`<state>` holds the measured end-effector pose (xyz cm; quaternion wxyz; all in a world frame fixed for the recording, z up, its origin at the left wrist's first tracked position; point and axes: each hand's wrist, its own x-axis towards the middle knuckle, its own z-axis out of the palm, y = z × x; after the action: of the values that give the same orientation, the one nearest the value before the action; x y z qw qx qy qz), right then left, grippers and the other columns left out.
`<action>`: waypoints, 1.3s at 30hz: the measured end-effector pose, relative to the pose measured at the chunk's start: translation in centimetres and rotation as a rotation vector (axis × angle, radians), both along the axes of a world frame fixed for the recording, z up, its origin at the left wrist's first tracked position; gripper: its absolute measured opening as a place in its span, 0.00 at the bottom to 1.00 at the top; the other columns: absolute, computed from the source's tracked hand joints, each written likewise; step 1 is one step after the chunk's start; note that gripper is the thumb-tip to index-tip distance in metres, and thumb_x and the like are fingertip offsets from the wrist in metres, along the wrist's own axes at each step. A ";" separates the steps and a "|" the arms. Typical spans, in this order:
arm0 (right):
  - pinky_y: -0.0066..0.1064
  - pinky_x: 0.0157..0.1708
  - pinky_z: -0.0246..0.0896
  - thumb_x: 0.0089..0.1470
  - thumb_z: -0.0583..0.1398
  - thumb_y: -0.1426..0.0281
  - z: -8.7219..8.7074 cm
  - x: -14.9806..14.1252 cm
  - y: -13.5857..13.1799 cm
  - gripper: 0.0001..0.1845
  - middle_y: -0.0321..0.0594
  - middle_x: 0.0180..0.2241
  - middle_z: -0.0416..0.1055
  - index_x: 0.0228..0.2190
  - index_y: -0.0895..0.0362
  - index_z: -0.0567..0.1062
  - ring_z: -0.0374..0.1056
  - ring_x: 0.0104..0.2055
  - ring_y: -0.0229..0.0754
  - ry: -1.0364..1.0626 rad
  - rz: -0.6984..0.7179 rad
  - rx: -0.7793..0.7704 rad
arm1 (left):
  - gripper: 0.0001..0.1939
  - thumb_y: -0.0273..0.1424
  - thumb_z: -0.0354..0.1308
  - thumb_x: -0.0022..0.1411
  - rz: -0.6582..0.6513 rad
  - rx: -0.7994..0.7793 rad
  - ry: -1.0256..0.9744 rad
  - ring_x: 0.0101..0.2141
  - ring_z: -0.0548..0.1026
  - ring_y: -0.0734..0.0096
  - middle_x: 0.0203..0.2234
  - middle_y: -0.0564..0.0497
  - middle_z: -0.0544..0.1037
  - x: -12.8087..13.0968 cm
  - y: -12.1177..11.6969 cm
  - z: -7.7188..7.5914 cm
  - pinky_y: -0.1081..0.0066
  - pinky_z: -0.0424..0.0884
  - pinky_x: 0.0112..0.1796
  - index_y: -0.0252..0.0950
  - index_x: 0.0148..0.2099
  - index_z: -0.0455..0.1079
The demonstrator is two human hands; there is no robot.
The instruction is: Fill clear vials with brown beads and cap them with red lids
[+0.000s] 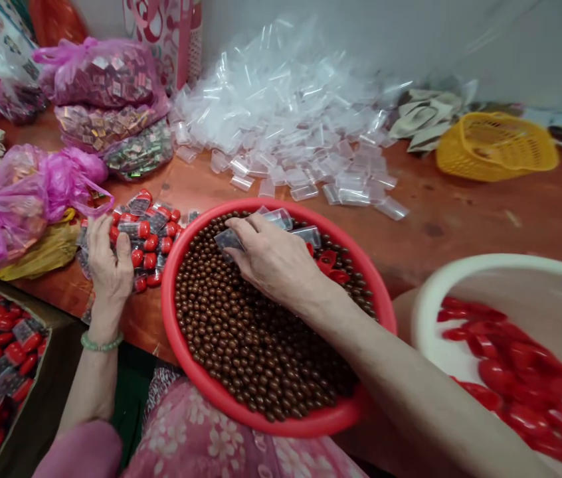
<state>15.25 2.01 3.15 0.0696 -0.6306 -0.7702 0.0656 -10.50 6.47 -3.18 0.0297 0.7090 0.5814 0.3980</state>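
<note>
My right hand [274,259] is closed on a clear plastic tube [225,240], held low over the brown balls [241,338] that fill a red basin [177,312]. More clear tubes [307,235] and a few red caps [329,262] lie on the balls just beyond that hand. At the left, my left hand [109,269] has its thumb apart from the fingers and shows nothing in its grasp. It rests against a pile of red-capped tubes [150,242] on the table; whether its hidden fingertips touch one I cannot tell.
Loose clear tubes [301,139] are heaped at the back. Pink bags [101,73] stand at the back left, a yellow basket [495,146] at the back right. A white tub [440,279] of red caps is on the right, a cardboard box [36,392] of capped tubes lower left.
</note>
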 end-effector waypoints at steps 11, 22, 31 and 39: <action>0.32 0.36 0.58 0.58 0.57 0.71 -0.8 0.9 -0.9 0.07 0.45 0.36 0.73 0.38 0.60 0.71 0.68 0.36 0.45 0.144 0.037 -0.236 | 0.55 0.60 0.51 0.57 -0.550 -0.285 0.487 0.67 0.48 0.37 0.65 0.21 0.53 6.5 -12.0 3.4 0.42 0.50 0.63 0.18 0.68 0.47; 0.28 0.30 0.58 0.55 0.58 0.69 -0.3 3.0 -0.9 0.06 0.35 0.26 0.72 0.30 0.58 0.74 0.65 0.28 0.37 0.436 0.085 -0.662 | 0.48 0.54 0.51 0.62 -0.525 -0.391 0.735 0.66 0.51 0.36 0.66 0.21 0.52 9.5 -10.6 3.3 0.47 0.53 0.63 0.17 0.68 0.50; 0.34 0.42 0.68 0.59 0.58 0.69 1.0 4.8 -4.1 0.11 0.43 0.39 0.76 0.43 0.57 0.74 0.72 0.39 0.42 0.558 0.242 -0.265 | 0.40 0.48 0.50 0.66 -0.545 -0.339 0.687 0.65 0.56 0.39 0.65 0.24 0.56 9.2 -10.4 2.9 0.48 0.58 0.61 0.18 0.66 0.54; 0.28 0.40 0.70 0.60 0.58 0.75 0.1 4.8 -6.4 0.08 0.43 0.38 0.76 0.42 0.57 0.72 0.73 0.39 0.38 0.551 0.343 -0.104 | 0.40 0.48 0.52 0.65 -0.549 -0.371 0.654 0.66 0.55 0.39 0.65 0.24 0.55 9.5 -10.4 3.0 0.48 0.58 0.61 0.19 0.66 0.55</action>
<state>20.04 -4.40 3.24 0.2311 -0.4529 -0.8130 0.2837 -1.03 -3.90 -0.18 0.0756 0.9076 0.4125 0.0202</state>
